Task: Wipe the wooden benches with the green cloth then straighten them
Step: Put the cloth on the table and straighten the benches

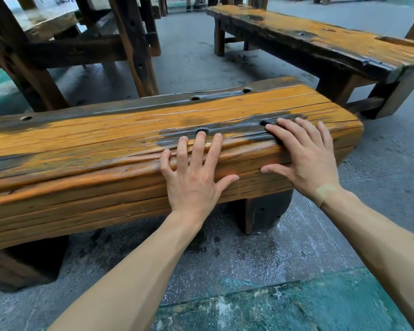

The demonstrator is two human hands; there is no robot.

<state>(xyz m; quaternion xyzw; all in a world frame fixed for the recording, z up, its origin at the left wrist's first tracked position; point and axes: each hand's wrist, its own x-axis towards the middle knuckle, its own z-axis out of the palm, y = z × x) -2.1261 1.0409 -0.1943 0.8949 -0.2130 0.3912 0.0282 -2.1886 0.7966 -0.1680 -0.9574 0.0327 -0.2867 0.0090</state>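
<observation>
A thick orange-brown wooden bench (93,144) runs across the view right in front of me, its top worn dark in patches with small round holes. My left hand (194,173) lies flat over the bench's near top edge, fingers spread and straight, thumb against the front face. My right hand (304,156) presses the same edge further right, near the bench's right end, fingers spread onto the dark patch. A second wooden bench (320,41) stands behind at the upper right. No green cloth is in view.
A dark wooden table frame (134,48) with thick legs stands at the upper left behind the near bench. The floor is grey concrete (249,254) with wet spots and a green painted strip (285,304) near my feet. Open floor lies between the two benches.
</observation>
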